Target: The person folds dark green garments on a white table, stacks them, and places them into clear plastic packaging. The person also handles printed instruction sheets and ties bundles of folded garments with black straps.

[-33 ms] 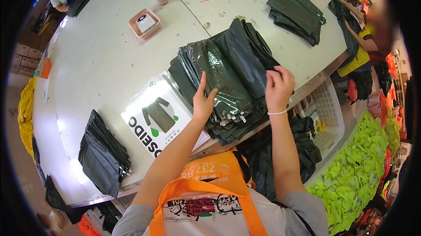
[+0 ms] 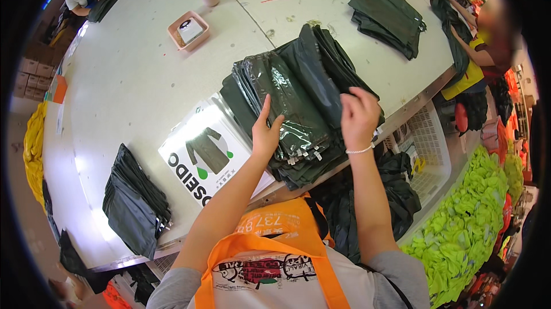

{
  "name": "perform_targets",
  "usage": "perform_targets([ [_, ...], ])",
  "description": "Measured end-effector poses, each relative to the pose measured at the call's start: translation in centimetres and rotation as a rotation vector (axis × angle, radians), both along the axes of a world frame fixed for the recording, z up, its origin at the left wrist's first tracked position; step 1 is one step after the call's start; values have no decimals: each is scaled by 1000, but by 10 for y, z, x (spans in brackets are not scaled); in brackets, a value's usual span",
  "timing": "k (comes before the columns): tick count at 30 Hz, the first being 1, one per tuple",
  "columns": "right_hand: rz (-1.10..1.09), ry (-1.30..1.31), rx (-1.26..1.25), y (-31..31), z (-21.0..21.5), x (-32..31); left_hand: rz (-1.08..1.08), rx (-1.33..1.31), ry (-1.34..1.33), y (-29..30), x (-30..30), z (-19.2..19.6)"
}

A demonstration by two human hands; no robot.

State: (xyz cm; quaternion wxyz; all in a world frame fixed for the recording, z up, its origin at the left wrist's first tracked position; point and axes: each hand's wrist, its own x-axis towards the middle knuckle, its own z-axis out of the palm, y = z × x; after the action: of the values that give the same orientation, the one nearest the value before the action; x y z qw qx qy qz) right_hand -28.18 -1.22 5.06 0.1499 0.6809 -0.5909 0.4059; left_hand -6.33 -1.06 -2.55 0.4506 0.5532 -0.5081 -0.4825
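Head view: the stack (image 2: 298, 117) of dark, plastic-wrapped garments sits at the near edge of the bench (image 2: 132, 79), overhanging slightly, so a careless tug on the slick wrap could slide the lot off into the basket (image 2: 430, 142) below. Left hand (image 2: 265, 134) lies open and flat on the top bag, pinning it, holding nothing. Right hand (image 2: 359, 117), wrist raised, pinches the far bag's edge.
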Motion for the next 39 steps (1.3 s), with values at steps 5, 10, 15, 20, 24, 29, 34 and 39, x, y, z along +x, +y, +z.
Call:
perform_targets([
  [5,353,-257,326,25,-15,51,74,-20,78,-3,-1,-8],
  [10,450,-296,693,38,-27,76,18,19,86,-4,6,-16],
  [15,-273,12,291,-1,-18,-10,38,-24,34,4,-1,12],
  [20,-321,83,476,-4,-27,-29,-1,-69,22,2,0,8],
  [24,74,-128,276,11,-18,19,77,-123,-48,0,-1,-1],
  [29,400,-219,449,51,-50,82,50,-39,20,2,1,6],
  [34,56,-66,131,6,-22,13,54,-35,-49,-1,1,2],
  [39,-309,37,393,-2,-27,-33,43,-17,-42,1,1,7],
])
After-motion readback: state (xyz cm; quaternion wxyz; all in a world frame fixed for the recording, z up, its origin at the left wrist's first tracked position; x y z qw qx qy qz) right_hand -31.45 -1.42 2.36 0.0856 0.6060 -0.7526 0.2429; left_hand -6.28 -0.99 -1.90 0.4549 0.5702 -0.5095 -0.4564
